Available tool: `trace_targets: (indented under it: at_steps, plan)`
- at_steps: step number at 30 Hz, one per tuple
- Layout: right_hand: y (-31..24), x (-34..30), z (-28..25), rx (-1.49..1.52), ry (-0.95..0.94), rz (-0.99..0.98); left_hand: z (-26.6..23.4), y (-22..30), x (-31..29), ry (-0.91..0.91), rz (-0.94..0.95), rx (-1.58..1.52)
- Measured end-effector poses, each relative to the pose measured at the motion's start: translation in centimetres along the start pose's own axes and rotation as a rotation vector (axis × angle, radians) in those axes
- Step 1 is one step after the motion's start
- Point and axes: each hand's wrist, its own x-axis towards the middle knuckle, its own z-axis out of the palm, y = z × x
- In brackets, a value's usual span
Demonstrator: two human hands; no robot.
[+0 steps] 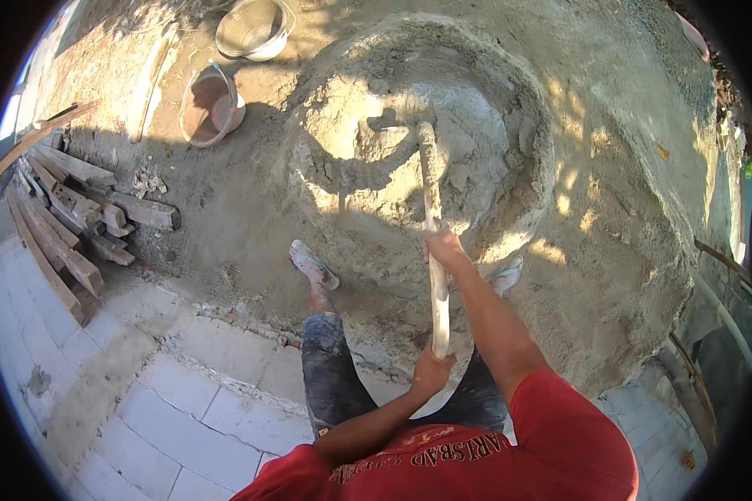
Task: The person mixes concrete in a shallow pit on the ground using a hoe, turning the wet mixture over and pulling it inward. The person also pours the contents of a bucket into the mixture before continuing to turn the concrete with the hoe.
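Observation:
Both of my hands are closed around the pale wooden handle of a hoe (436, 288). My left hand (433, 372) grips the near end of the handle, close to my body. Farther along the shaft, my right hand (444, 248) wraps around it at about mid-length. The hoe's far end reaches into a wide round heap of grey mortar mix (476, 125), where its blade is mostly hidden. Wet-looking mix lies in the hollow middle, with a raised ring of drier material around it. My shadow falls across the heap's left side.
Two buckets, a reddish one (212, 108) and a pale one (254, 32), stand at the far left. Stacked timber (75, 209) lies at left, beside pale blocks (180, 392). My feet stand apart at the heap's near edge. Poles (723, 316) lean at right.

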Motion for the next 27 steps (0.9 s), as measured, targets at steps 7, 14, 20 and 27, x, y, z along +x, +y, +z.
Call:
trace_targets:
  at_steps: [7,14,20,27]
  plan:
    - [-2.3,-12.0,-1.9,0.423,0.336,-0.354,-0.6,-6.0,-1.1,-0.092,-0.035,0.221]
    - [-12.0,4.1,-11.9,0.064,0.612,-0.218,-5.0,6.9,14.6,-0.082,0.276,0.206]
    - [-1.3,-0.4,3.5,0.298,0.385,0.080,-14.5,-2.1,3.4,-0.094,0.140,0.403]
    - [0.3,-18.0,13.8,0.939,0.345,-0.073,-25.7,-8.8,-6.1,-0.089,0.113,0.699]
